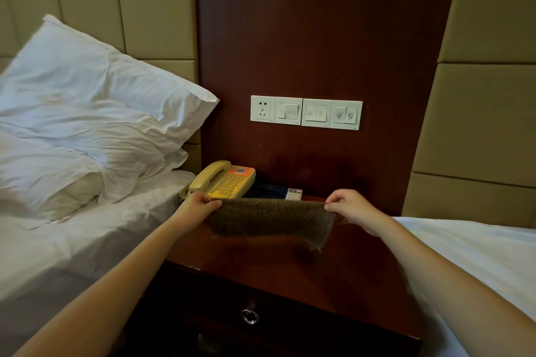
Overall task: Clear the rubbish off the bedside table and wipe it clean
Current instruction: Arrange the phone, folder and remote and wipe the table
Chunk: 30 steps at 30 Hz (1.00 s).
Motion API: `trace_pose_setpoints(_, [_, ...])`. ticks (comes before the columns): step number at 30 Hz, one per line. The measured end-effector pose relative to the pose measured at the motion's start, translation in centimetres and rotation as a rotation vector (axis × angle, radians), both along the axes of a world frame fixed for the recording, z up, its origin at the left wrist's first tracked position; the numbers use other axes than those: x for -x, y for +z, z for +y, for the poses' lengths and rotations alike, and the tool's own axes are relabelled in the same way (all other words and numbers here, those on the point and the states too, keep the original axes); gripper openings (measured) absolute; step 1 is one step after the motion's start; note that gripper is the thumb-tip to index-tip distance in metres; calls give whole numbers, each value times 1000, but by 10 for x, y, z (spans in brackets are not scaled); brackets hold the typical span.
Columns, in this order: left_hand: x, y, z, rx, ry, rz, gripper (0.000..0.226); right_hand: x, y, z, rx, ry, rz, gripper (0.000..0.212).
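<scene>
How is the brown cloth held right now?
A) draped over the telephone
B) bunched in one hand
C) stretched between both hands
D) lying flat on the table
C: the left hand and the right hand each pinch a top corner of the brown cloth, which hangs spread between them above the bedside table.

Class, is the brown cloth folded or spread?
Spread: the left hand and right hand pinch the top corners of the cloth, stretching it wide.
</scene>
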<state>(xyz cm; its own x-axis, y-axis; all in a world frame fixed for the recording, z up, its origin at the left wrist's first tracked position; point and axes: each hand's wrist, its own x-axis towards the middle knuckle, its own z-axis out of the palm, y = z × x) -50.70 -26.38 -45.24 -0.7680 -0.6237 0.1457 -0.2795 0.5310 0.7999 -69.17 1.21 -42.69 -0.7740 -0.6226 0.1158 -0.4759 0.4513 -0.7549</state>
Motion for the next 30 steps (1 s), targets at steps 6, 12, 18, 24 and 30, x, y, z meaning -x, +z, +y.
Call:
trace_pose_setpoints(6, [1, 32, 32, -318, 54, 55, 15, -22, 27, -16, 207, -73, -153, 5])
trace_pose_setpoints(12, [15, 51, 93, -450, -149, 17, 21, -76, 43, -53, 223, 127, -418, 8])
trace_pose_setpoints(18, [15, 60, 96, -206, -286, 105, 13, -86, 55, -58, 300, 155, -523, 10])
trace_pose_setpoints(24, [11, 60, 91, -38, -345, 81, 21, -90, 58, -58, 306, 230, -481, 24])
trace_pose_setpoints(30, [6, 70, 79, -141, -357, 142, 8, -81, 58, -53, 67, 306, -89, 15])
